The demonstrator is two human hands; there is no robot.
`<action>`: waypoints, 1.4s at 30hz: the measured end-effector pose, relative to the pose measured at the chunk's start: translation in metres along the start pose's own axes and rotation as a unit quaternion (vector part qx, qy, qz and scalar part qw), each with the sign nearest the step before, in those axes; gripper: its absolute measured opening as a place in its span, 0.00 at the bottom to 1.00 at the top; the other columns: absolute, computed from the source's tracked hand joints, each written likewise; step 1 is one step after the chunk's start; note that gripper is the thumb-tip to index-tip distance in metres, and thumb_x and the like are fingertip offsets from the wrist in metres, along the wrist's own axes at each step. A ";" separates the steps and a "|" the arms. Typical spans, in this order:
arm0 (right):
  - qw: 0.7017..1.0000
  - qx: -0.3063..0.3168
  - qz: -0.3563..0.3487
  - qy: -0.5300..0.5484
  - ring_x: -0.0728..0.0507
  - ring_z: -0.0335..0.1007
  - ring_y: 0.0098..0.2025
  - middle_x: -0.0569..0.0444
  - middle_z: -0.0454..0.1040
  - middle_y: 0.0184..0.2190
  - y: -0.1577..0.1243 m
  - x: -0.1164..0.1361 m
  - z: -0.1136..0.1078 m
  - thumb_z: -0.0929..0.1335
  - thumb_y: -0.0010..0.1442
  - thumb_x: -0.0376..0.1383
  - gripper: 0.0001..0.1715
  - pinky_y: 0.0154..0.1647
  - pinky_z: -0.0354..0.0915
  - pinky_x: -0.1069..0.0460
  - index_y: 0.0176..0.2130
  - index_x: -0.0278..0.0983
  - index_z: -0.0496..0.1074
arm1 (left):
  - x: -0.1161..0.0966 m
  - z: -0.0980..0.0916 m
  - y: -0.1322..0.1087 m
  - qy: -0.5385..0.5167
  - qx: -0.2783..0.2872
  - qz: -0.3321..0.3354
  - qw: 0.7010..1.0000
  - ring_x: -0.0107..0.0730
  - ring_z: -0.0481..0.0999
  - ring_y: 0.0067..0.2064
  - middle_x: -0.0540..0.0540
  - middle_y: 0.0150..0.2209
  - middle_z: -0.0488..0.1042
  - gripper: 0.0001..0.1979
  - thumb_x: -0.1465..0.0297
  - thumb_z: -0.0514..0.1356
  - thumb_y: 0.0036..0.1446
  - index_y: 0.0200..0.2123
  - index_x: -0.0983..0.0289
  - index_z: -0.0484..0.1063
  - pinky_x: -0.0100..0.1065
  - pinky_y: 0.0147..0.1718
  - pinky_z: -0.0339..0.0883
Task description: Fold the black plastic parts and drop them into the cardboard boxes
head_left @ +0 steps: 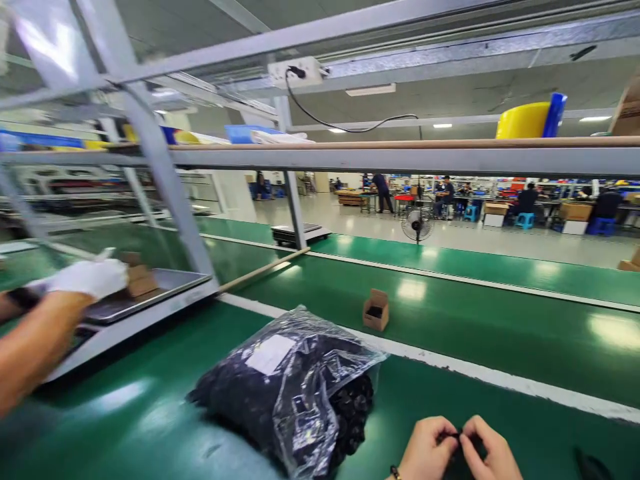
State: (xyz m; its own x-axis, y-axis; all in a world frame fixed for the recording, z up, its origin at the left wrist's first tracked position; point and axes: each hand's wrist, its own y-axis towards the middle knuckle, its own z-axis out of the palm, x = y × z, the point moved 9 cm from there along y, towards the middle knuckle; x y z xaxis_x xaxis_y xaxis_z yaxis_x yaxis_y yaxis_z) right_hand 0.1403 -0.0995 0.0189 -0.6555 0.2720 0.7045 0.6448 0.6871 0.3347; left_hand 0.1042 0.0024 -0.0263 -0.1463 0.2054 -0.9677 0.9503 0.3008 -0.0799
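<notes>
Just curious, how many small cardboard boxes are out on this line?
2. One open box stands alone on the green belt; another box sits on the scale tray at left, beside a gloved hand. Others may be hidden.

Green conveyor belt [450, 333] carries a clear plastic bag of black parts [295, 387], a small open cardboard box [376, 310] and a flat metal weighing scale [150, 300].

I see my left hand [429, 448] and my right hand [493, 450] close together at the bottom edge, pinching a small black part [456, 437] between the fingertips. Just beside them a clear plastic bag [295, 383] of black parts lies on the green table [150, 427]. A small open carton [376, 309] stands on the belt behind. At left, a co-worker's gloved hand [90, 277] is over a scale [150, 293].
</notes>
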 end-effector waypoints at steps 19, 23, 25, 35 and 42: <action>0.857 0.118 0.317 -0.388 0.38 0.70 0.31 0.49 0.73 0.28 -0.040 -0.115 -0.166 0.63 0.48 0.27 0.07 0.27 0.55 0.50 0.28 0.36 0.68 | -0.039 -0.003 -0.007 0.129 0.050 0.058 0.989 0.29 0.65 0.28 0.49 0.25 0.67 0.05 0.75 0.53 0.46 0.25 0.65 0.68 0.28 0.29 0.56; 0.903 0.091 0.241 -0.345 0.41 0.69 0.31 0.50 0.71 0.28 -0.013 -0.063 -0.127 0.62 0.57 0.34 0.09 0.28 0.54 0.50 0.26 0.38 0.66 | -0.040 -0.004 -0.008 0.131 0.043 0.063 0.988 0.29 0.65 0.28 0.50 0.25 0.67 0.05 0.74 0.53 0.47 0.25 0.65 0.69 0.27 0.29 0.56; 0.926 0.085 0.200 -0.307 0.43 0.67 0.32 0.52 0.70 0.30 -0.004 -0.040 -0.103 0.62 0.57 0.35 0.07 0.30 0.54 0.51 0.28 0.38 0.66 | -0.040 -0.004 -0.007 0.136 0.043 0.068 0.988 0.29 0.65 0.29 0.50 0.26 0.68 0.06 0.74 0.53 0.47 0.25 0.64 0.69 0.27 0.29 0.56; 0.974 -0.010 0.049 -0.219 0.47 0.64 0.33 0.56 0.67 0.31 0.011 0.001 -0.065 0.62 0.58 0.28 0.06 0.34 0.57 0.54 0.32 0.39 0.64 | -0.047 -0.003 -0.007 0.142 0.054 0.079 0.985 0.29 0.63 0.28 0.49 0.24 0.65 0.05 0.73 0.51 0.48 0.24 0.64 0.64 0.27 0.28 0.55; 0.962 0.007 0.043 -0.268 0.45 0.64 0.35 0.56 0.68 0.32 0.009 -0.021 -0.035 0.66 0.54 0.27 0.06 0.35 0.57 0.53 0.32 0.38 0.65 | -0.047 -0.004 -0.004 0.151 0.057 0.086 0.983 0.29 0.62 0.28 0.49 0.24 0.63 0.04 0.72 0.51 0.48 0.23 0.63 0.63 0.27 0.28 0.55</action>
State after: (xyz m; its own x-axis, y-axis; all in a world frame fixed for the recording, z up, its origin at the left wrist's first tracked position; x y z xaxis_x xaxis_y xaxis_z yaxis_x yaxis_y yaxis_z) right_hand 0.1738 -0.1227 0.0287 -0.7104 0.6350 0.3035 0.7035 0.6537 0.2788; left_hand 0.1059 -0.0045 0.0207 -0.0389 0.5159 -0.8558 0.9903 0.1342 0.0359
